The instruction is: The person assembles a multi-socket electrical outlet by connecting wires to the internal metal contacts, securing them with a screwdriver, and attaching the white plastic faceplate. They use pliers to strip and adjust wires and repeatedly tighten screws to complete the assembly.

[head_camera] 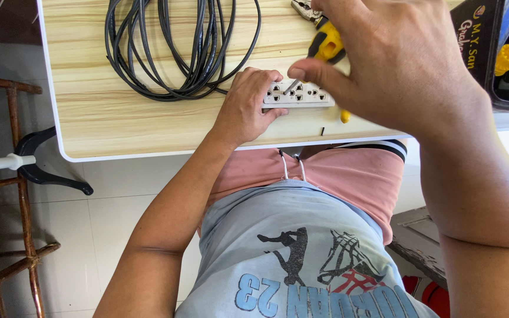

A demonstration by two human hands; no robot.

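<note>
While a white power strip lies flat near the front edge of a pale wooden table, just above centre frame, the left hand grips its left end. The right hand, upper right, pinches a thin screwdriver, tip touching the strip's face, so the work looks underway. Coiled black cable lies upper left, not joined; yellow-handled pliers rest behind.
</note>
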